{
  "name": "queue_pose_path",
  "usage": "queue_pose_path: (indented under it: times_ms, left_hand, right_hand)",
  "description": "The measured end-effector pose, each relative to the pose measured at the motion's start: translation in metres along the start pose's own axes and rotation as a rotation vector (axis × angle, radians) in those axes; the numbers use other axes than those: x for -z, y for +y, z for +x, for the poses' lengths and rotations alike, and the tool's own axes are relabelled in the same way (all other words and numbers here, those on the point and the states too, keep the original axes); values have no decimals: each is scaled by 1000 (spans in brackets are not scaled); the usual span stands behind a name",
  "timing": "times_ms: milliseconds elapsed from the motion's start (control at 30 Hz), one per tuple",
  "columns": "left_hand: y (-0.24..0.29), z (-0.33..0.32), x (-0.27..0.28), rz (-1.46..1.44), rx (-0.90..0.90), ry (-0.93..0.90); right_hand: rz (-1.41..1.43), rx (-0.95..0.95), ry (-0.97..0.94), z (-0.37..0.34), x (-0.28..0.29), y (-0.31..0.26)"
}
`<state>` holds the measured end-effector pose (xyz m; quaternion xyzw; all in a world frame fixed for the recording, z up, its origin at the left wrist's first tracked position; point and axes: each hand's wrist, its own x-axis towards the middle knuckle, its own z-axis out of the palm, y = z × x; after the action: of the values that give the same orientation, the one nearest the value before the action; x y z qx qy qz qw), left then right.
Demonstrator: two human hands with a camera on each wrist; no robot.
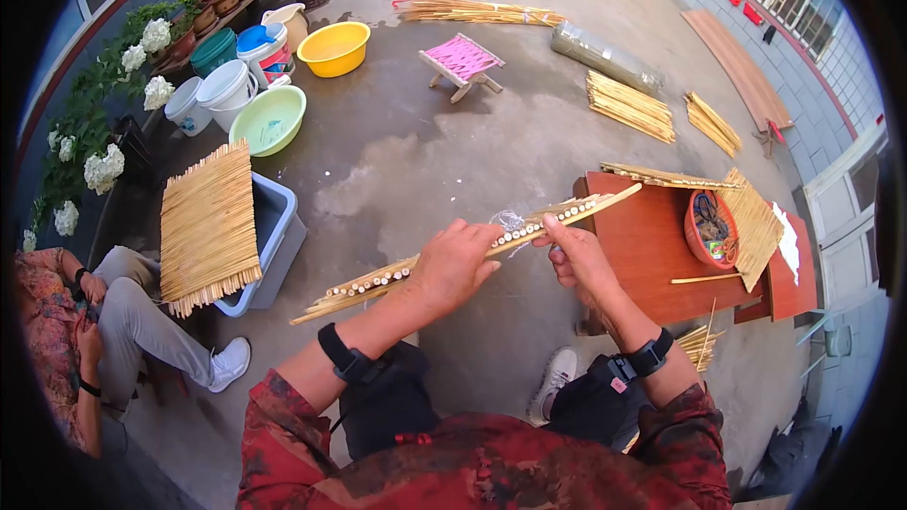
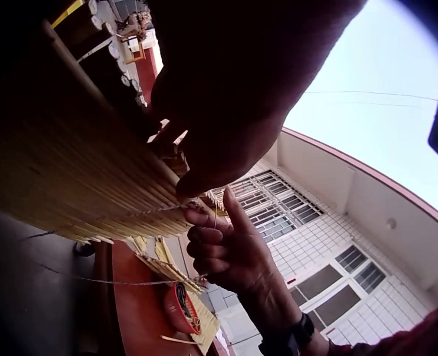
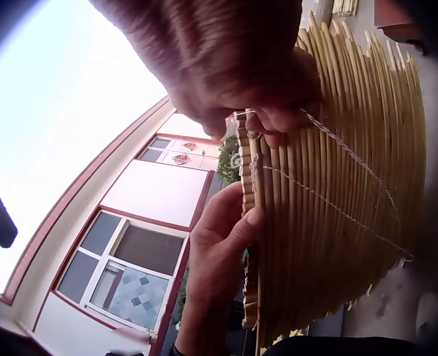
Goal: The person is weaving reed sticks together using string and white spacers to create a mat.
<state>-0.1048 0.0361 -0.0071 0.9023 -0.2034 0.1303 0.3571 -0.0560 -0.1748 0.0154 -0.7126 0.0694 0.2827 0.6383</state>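
Note:
A mat of straw-coloured stalks (image 3: 337, 178) hangs below both hands, and its upper edge shows round cut ends (image 1: 529, 229) in the head view. My left hand (image 1: 452, 269) grips that upper edge, its thumb (image 3: 250, 222) lying along the front stalk in the right wrist view. Farther right along the edge, my right hand (image 1: 578, 255) pinches a thin twisted string (image 3: 352, 154) between thumb and forefinger, other fingers curled. A second length of string (image 3: 315, 194) runs across the stalks and meets the first low on the mat. Loose pale string (image 1: 510, 222) bunches behind the edge between the hands.
On the right, a red-brown table (image 1: 628, 246) bears a red basket (image 1: 697, 250) and a stalk mat (image 1: 756, 227). A finished-looking mat (image 1: 210, 227) leans on a blue-grey tub (image 1: 282, 246) at left, beside a seated person (image 1: 142, 321). Ahead stands a pink-topped stool (image 1: 463, 61).

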Motion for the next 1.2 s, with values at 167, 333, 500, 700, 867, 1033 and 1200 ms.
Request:
queue_pose_path:
  times_ms: [167, 333, 500, 700, 867, 1033, 1200]
  left_hand:
    - [-8, 11, -13, -161, 135, -452]
    - [-11, 27, -35, -247, 168, -582]
    - [7, 41, -35, -90, 120, -709]
    - [-3, 46, -66, -115, -59, -547]
    - [-16, 69, -24, -464, 497, -574]
    - [-20, 73, 36, -1016, 518, -286]
    - [16, 69, 39, -1158, 559, -287]
  right_hand:
    - [152, -193, 44, -18, 12, 46]
    - [331, -237, 112, -34, 13, 78]
    - [379, -220, 87, -39, 12, 84]
    - [422, -247, 77, -40, 11, 85]
    - [436, -260, 13, -40, 20, 95]
    - [415, -277, 46, -46, 17, 98]
    - [424, -263, 118, -50, 5, 99]
